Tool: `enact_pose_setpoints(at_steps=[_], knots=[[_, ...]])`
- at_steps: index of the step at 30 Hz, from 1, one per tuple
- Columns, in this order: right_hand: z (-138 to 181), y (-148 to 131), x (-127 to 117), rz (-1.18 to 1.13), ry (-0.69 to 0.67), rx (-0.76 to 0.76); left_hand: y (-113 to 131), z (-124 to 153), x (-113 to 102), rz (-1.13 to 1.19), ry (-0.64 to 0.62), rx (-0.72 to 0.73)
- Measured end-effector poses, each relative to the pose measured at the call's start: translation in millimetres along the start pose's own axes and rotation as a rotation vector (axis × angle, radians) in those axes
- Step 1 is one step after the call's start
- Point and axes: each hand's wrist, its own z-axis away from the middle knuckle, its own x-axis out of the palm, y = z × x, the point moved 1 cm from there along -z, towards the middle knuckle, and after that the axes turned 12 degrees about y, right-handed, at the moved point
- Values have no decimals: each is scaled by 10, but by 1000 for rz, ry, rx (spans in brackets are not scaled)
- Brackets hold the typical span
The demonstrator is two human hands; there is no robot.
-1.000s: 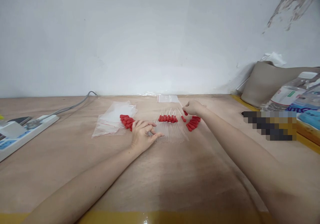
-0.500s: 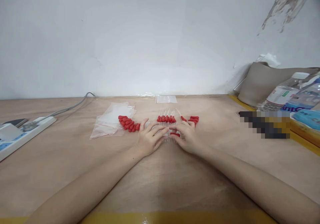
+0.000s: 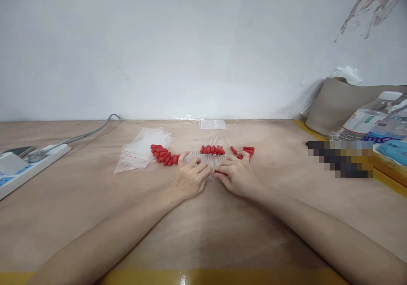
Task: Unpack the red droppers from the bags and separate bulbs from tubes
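Note:
In the middle of the table my left hand has its fingers closed in a pinch, apparently on the end of a glass dropper tube, mostly hidden by the fingers. My right hand pinches a red rubber bulb, only a sliver of which shows, and its fingertips meet the left ones. Beneath and beyond both hands lies a row of clear glass tubes. Just behind them are several droppers with red bulbs, tips pointing away. Loose red rubber bulbs are heaped left of my left hand. More bulbs lie beyond my right hand.
Clear zip bags are piled at the left, and one small bag lies near the wall. A power strip with a grey cable sits far left. At the right are a pixelated dark object, a plastic bottle and a grey-brown container.
My fingers have curled in and the two hands' fingertips have come together. The red bulb at my right hand is now mostly covered, and more of the glass tubes shows.

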Motion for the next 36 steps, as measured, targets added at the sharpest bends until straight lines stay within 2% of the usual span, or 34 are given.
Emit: enact_pose_setpoints(at_steps=[6, 12, 16, 18, 20, 24, 26, 32, 34, 36], knots=[[25, -25, 18, 149, 115, -103, -3, -23, -24, 68, -21, -138], [95, 73, 93, 90, 110, -93, -14, -68, -77, 179, -77, -278], [105, 123, 64, 47, 69, -40, -16, -85, -100, 238, -127, -329], [107, 138, 44, 65, 88, -65, -10, -89, -113, 269, -152, -348], [108, 154, 34, 131, 201, -155, -2, -92, -129, 286, -169, -357], [103, 161, 12, 352, 734, -492, 5, -100, -159, 288, -186, -373], [87, 145, -11, 433, 892, -604, 11, -110, -167, 300, -193, -384], [52, 90, -125, 487, 887, -666, 28, -132, -154, 379, -219, -434], [65, 153, -153, 483, 896, -669, -40, -102, -132, 381, -230, -491], [66, 290, -179, 460, 871, -589, -171, -55, -111, 336, -226, -592]])
